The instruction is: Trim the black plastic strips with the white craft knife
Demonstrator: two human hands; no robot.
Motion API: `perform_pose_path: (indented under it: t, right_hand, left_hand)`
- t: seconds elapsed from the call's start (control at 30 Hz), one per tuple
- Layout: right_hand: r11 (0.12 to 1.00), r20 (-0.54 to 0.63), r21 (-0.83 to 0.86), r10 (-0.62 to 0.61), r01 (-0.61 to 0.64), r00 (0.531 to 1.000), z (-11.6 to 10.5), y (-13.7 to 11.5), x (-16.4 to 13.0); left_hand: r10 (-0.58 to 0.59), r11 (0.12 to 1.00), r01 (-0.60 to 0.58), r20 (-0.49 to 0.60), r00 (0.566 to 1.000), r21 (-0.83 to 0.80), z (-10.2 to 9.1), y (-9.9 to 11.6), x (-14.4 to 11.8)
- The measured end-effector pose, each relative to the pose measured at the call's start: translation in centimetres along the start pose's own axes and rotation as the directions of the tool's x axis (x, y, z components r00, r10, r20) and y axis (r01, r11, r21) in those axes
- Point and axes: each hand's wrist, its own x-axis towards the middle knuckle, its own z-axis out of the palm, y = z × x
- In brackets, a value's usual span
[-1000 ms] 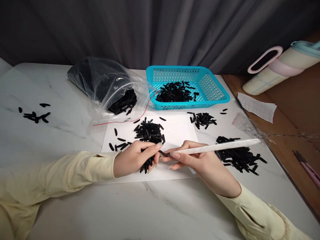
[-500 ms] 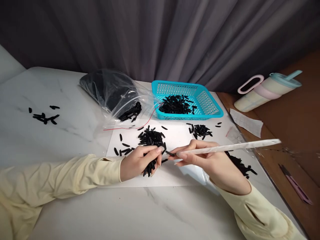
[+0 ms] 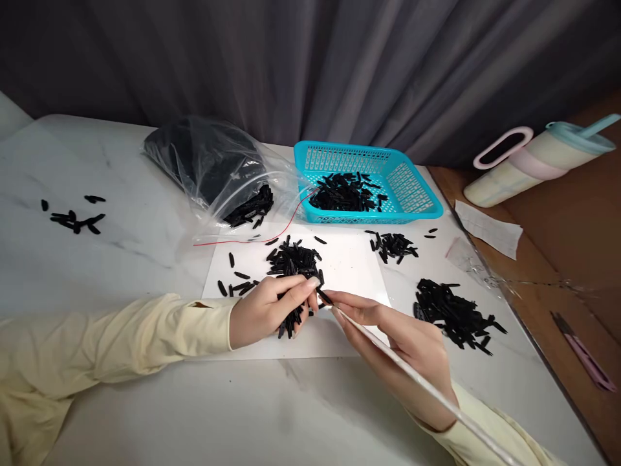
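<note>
Fingers (image 3: 294, 296) of left hand (image 3: 259, 312) clenched around black strips (image 3: 290, 321), above white sheet (image 3: 349, 255) near its front edge; right hand (image 3: 414, 343) with white stick (image 3: 412, 373) in thumb-and-finger pinch, end beside single strip (image 3: 324, 296) between both hands. Further strips: heap (image 3: 295, 257) on sheet, blue basket (image 3: 378, 215) at tabletop's (image 3: 194, 408) back edge, pile (image 3: 453, 315) near right edge.

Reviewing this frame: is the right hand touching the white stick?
Touching. The head view shows the right hand gripping the white stick, one end at the thumb tip, its length running back over the hand.
</note>
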Motion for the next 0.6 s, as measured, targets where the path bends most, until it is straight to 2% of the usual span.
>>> perform_pose_path:
  t: [0.07, 0.13, 0.2, 0.27, 0.33, 0.4, 0.47, 0.5, 0.6]
  right_hand:
    - [0.991, -0.049, -0.073, -0.115, 0.112, 0.992, 0.5, 0.5, -0.3]
    - [0.973, -0.046, -0.093, -0.217, 0.212, 0.975, 1.1, 0.8, -0.7]
    - [0.968, -0.026, -0.068, -0.243, 0.240, 0.970, 1.6, 0.9, -1.0]
    - [0.978, -0.022, -0.020, -0.209, 0.209, 0.978, 1.8, 0.7, -1.0]
    - [0.993, -0.010, 0.055, -0.102, 0.102, 0.995, 1.5, 0.3, -0.7]
    - [0.977, 0.057, 0.188, 0.092, -0.101, 0.994, 0.6, 0.0, 0.0]
    - [0.875, 0.167, 0.348, 0.296, -0.337, 0.941, -0.4, -0.2, 1.0]
    - [0.808, 0.219, 0.414, 0.358, -0.419, 0.907, -0.8, -0.1, 1.5]
    - [0.662, 0.322, 0.534, 0.416, -0.526, 0.851, -1.5, 0.4, 2.3]
  left_hand:
    - [0.005, 0.998, -0.006, 0.018, 1.000, 0.063, 0.0, 0.0, 0.0]
    - [0.016, 0.993, -0.020, 0.033, 0.999, 0.120, 0.0, 0.1, 0.0]
    - [0.030, 0.986, -0.037, 0.044, 0.999, 0.162, 0.0, 0.0, 0.0]
    - [0.037, 0.984, -0.044, 0.044, 0.998, 0.172, 0.0, -0.1, -0.1]
    - [0.035, 0.987, -0.041, 0.038, 0.999, 0.157, 0.0, -0.1, -0.1]
    - [0.028, 0.990, -0.034, 0.041, 0.999, 0.137, 0.0, -0.2, -0.2]
    - [0.026, 0.991, -0.034, 0.065, 0.998, 0.131, 0.0, -0.2, -0.2]
    - [0.028, 0.990, -0.039, 0.080, 0.996, 0.136, 0.0, -0.3, -0.2]
    - [0.039, 0.981, -0.063, 0.133, 0.990, 0.184, 0.0, -0.3, -0.1]
